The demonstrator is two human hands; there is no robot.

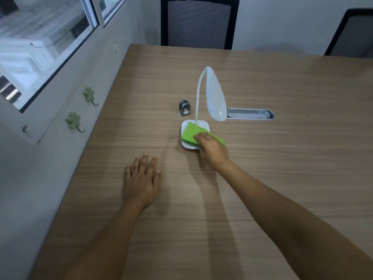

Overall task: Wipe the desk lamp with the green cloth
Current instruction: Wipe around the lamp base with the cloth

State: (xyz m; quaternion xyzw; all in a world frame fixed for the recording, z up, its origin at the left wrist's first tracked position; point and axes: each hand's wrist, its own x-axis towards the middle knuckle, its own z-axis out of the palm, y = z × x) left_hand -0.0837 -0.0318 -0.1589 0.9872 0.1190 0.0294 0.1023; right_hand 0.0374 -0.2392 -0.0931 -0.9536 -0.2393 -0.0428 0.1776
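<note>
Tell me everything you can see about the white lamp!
The lamp is white and looks like plastic. Its rounded square base sits on the desk. A thin bendy neck rises from the base's far edge, curving over into a long drooping head. The right hand presses a folded green cloth onto the base.

Left hand (142, 181) flat, palm down, fingers spread slightly. Right hand (212, 150) ahead and to its right, arm extended, fingers curled down, pressing.

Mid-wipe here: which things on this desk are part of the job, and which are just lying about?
In the job: desk lamp, green cloth on its base, right hand pressing it.

Lying about: small metal holder, cable tray, wall hooks, chairs; left hand idle.
</note>
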